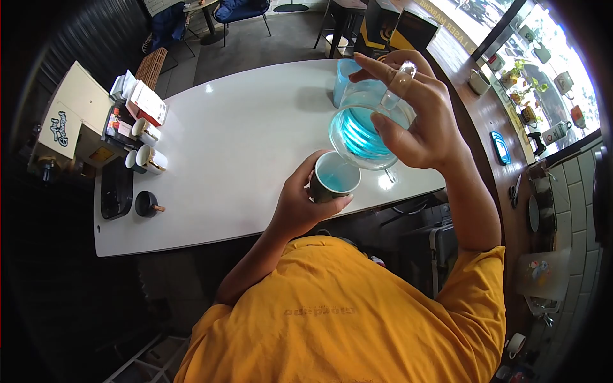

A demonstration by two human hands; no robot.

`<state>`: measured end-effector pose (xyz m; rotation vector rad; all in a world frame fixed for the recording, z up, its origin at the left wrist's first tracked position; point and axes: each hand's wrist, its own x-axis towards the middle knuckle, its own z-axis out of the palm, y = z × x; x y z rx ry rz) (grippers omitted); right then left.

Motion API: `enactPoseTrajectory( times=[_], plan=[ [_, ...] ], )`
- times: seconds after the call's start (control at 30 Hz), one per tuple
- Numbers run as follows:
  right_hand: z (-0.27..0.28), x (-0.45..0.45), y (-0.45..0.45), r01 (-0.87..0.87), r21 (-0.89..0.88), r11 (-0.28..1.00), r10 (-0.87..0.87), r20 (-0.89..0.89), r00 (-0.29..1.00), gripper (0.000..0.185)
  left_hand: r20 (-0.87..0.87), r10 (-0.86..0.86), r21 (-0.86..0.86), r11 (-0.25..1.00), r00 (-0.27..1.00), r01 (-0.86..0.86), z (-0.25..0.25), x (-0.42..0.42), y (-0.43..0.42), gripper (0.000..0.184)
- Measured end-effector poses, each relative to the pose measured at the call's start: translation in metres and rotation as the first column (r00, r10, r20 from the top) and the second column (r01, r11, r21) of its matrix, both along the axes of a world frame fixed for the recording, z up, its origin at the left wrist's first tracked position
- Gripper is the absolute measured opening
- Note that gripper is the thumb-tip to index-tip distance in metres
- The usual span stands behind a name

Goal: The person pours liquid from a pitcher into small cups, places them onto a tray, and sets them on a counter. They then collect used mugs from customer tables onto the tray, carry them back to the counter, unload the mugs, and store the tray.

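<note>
Near the counter's (223, 147) front edge, the left hand (301, 191) curls around a cup (343, 183) while the right hand (421, 121) clasps the tilted glass pitcher (367, 124) by its handle (400, 82); tipping too steeply could, I'd fear, spill blue liquid (357, 139).

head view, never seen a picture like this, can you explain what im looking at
There is no machine here, only a person's bare hands. The picture comes from a camera worn on the head, looking forward and down, so the yellow shirt is the wearer's own. The left hand holds a cup with blue liquid inside. The right hand grips a glass jug by its handle, tilted close to the cup, with more blue liquid in it. On the white table, white mugs and a small dark bowl stand at the left.
</note>
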<state>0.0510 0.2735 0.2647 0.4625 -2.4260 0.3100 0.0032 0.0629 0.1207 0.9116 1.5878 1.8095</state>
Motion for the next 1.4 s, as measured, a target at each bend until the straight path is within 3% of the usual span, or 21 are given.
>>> enactPoseTrajectory(
  times=[1.4],
  plan=[
    [0.005, -0.030, -0.001, -0.059, 0.022, 0.998, 0.059, -0.006, 0.998, 0.053, -0.040, 0.090, 0.063, 0.994, 0.995, -0.087, -0.001, -0.017, 0.000, 0.068]
  ],
)
